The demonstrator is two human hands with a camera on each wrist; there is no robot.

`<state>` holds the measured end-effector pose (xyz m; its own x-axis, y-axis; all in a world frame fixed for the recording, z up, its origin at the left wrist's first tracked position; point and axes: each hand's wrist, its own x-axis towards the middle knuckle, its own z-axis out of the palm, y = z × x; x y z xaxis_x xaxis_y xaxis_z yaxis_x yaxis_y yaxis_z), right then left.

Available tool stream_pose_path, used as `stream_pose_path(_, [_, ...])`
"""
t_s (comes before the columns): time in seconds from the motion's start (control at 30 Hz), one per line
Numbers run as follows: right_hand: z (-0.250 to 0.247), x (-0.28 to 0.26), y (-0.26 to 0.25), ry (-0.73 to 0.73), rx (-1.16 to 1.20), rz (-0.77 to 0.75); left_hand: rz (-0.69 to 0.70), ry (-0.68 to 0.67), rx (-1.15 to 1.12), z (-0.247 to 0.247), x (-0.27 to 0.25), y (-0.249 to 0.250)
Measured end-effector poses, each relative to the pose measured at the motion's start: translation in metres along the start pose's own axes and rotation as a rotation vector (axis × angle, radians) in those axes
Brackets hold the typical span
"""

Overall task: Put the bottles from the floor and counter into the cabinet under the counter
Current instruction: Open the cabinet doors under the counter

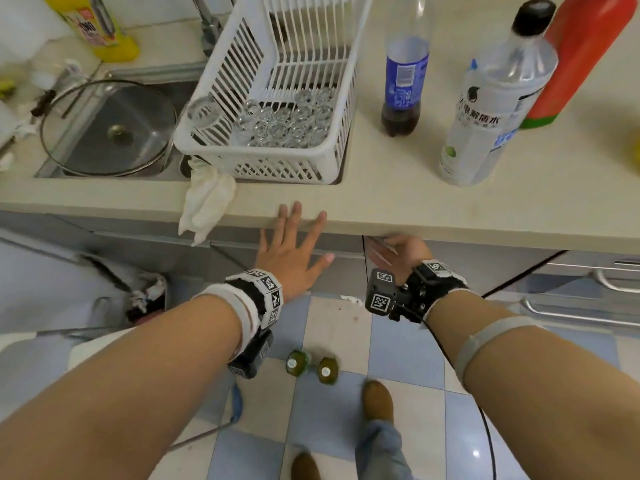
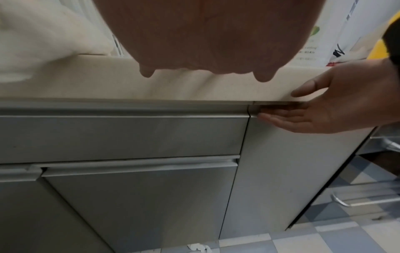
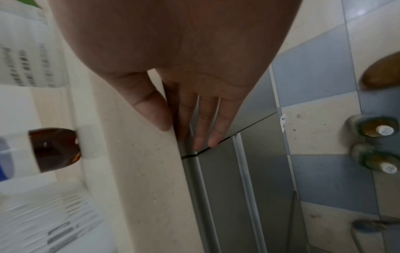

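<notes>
On the counter (image 1: 398,202) stand a cola bottle (image 1: 403,81), a clear water bottle (image 1: 491,105) with a black cap and a red bottle (image 1: 581,57). Two small green bottles (image 1: 298,363) (image 1: 327,370) stand on the tiled floor below; the right wrist view shows them too (image 3: 376,128) (image 3: 381,164). My left hand (image 1: 294,247) is spread flat, its fingertips (image 1: 296,211) at the counter's front edge. My right hand (image 1: 394,252) reaches under the counter lip, its straight fingers (image 3: 203,126) laid in the groove along the top of the grey cabinet door (image 2: 292,171), thumb on the counter edge.
A white basket (image 1: 221,81) of glasses sits over the sink, with a glass lid (image 1: 110,129) beside it and a cloth (image 1: 207,202) hanging over the counter edge. A yellow bottle (image 1: 100,26) stands far left. Drawers with handles (image 1: 613,282) lie right. My shoes (image 1: 379,400) are near the floor bottles.
</notes>
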<state>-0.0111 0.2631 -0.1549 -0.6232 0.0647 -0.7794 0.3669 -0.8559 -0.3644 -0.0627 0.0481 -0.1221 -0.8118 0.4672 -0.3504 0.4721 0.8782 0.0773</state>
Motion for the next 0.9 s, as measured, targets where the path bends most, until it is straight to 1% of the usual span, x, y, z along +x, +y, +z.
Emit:
stream_pose_path(0.1, [-0.002, 0.005, 0.004, 0.002, 0.026, -0.013, 0.005, -0.023, -0.006, -0.001, 0.001, -0.001])
stream_pose_path(0.2, [-0.011, 0.001, 0.01, 0.03, -0.046, -0.029, -0.002, -0.038, -0.013, -0.001, 0.0, -0.001])
stream_pose_path(0.33, [-0.029, -0.025, 0.03, 0.09, -0.25, -0.059, -0.019, -0.016, 0.022, -0.004, -0.005, 0.004])
stream_pose_path(0.47, [-0.054, -0.067, 0.048, 0.161, -0.523, -0.075, -0.047, 0.015, 0.033, -0.009, -0.019, 0.03])
stream_pose_path(0.53, [-0.072, -0.086, 0.056, 0.212, -0.689, -0.094, 0.0, 0.016, 0.028, -0.008, -0.029, 0.045])
stream_pose_path(0.6, [-0.094, -0.108, 0.066, 0.267, -0.852, -0.129, 0.089, 0.012, 0.053, 0.0, -0.043, 0.06])
stream_pose_path(0.7, [-0.134, -0.144, 0.077, 0.393, -1.132, -0.201, 0.193, -0.047, 0.079, 0.015, -0.069, 0.086])
stream_pose_path(0.8, [-0.173, -0.18, 0.081, 0.602, -1.258, -0.251, 0.254, -0.106, 0.08, 0.028, -0.09, 0.115])
stream_pose_path(0.87, [-0.197, -0.201, 0.081, 0.732, -1.415, -0.26, 0.291, -0.119, 0.081, 0.036, -0.101, 0.132])
stream_pose_path(0.9, [-0.208, -0.21, 0.081, 0.786, -1.518, -0.236, 0.306, -0.119, 0.084, 0.039, -0.106, 0.139])
